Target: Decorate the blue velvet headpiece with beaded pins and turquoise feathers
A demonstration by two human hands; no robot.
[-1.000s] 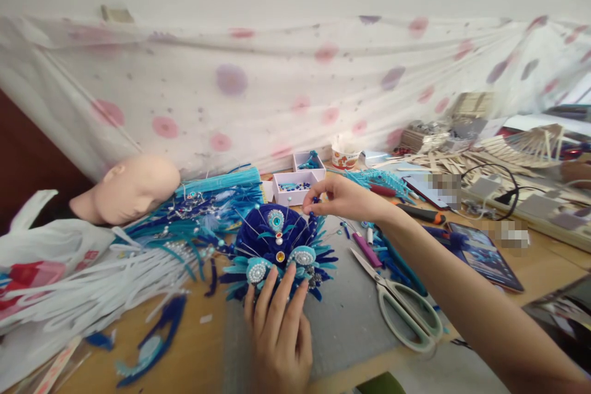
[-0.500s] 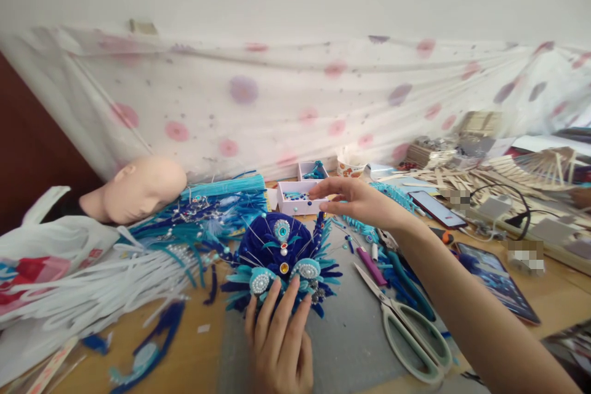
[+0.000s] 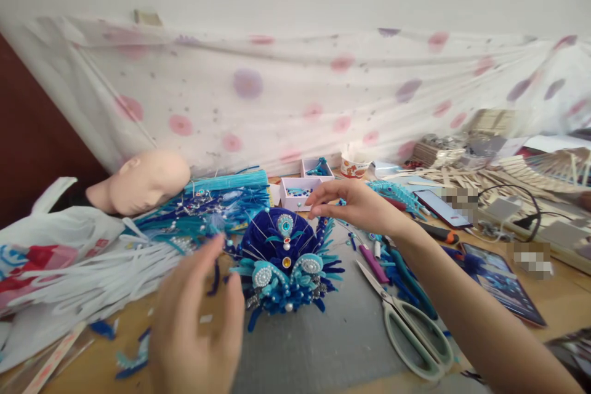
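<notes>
A blue beaded headdress point(image 3: 276, 245) with a dark blue velvety crown, turquoise tufts, pearls and thin bead-tipped wires stands on a grey mat point(image 3: 295, 351). My left hand point(image 3: 198, 314), blurred, is raised at its left front, thumb and fingers apart and nothing seen between them. Over the headdress's upper right, my right hand point(image 3: 344, 203) has thumb and fingertips brought together in a pinch. A small bead shows beside those fingertips, but whatever they hold is too small to make out. Just behind them is a white box point(image 3: 290, 202) of beads.
Scissors point(image 3: 410, 326) and a purple-handled tool point(image 3: 373, 263) lie to the right. Farther right are a phone point(image 3: 443, 208) and a tablet point(image 3: 503, 283). A mannequin head point(image 3: 143, 181) lies at the back left, near white strips point(image 3: 101, 277). A paper cup point(image 3: 354, 166) stands behind.
My left hand has let go of the headdress's front and moved left and up, uncovering blue flowers and pearls. My right hand has shifted slightly left and down, its fingertips closer together.
</notes>
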